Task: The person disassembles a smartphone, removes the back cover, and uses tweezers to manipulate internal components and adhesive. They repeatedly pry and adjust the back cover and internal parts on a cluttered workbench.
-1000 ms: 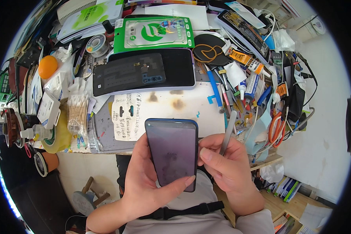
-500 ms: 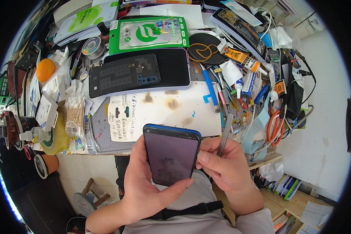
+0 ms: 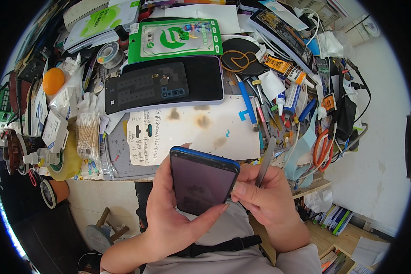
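Note:
Close to my body, a smartphone (image 3: 203, 185) with a dark screen and a blue edge is gripped by my left hand (image 3: 169, 223), its fingers behind one side and the thumb along the lower right edge. My right hand (image 3: 269, 201) pinches a thin flat metal pry tool (image 3: 266, 160), whose wide end points up and away. Its fingertips touch or nearly touch the phone's right edge; the tool's lower end is hidden by them. Beyond the phone lies a white card (image 3: 235, 132) with brown scorch marks. A black phone back panel (image 3: 137, 86) rests partly over another phone (image 3: 205, 82).
Cotton swabs (image 3: 88, 137) in a bag, a solder spool (image 3: 108, 55) and an orange ball-like object (image 3: 53, 81) crowd the left. Glue tubes (image 3: 291, 98), a blue pen-like tool (image 3: 246, 105) and orange-handled scissors (image 3: 323, 148) fill the right. A stool (image 3: 98, 237) stands below.
The phone has shifted slightly right and turned a little clockwise in my left hand. The pry tool has moved slightly right along with my right fingers.

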